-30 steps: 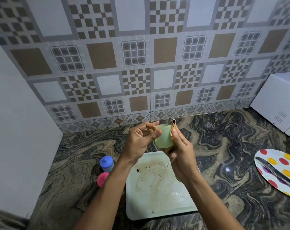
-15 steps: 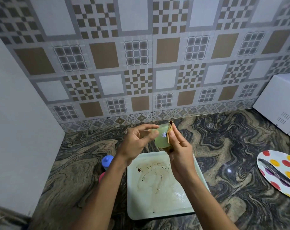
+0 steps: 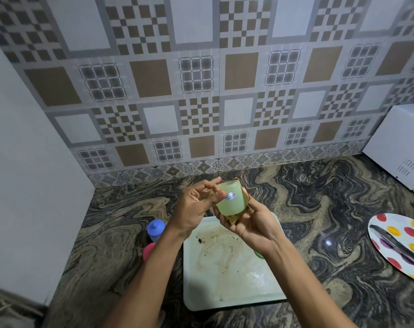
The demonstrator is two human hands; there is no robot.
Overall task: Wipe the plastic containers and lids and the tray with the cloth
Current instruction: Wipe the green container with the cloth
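Hovering above the stained tray point(image 3: 236, 280), the green container point(image 3: 231, 201) is pinched by the left hand point(image 3: 195, 205) and cupped with the tan cloth point(image 3: 232, 218) by the right hand point(image 3: 253, 224).

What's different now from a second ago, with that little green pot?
The green pot has been turned so its blue sticker now faces the camera. The right hand has rolled palm up, cradling pot and cloth; the left hand keeps pinching its side. The stained tray, blue container and dotted plate lie as before.
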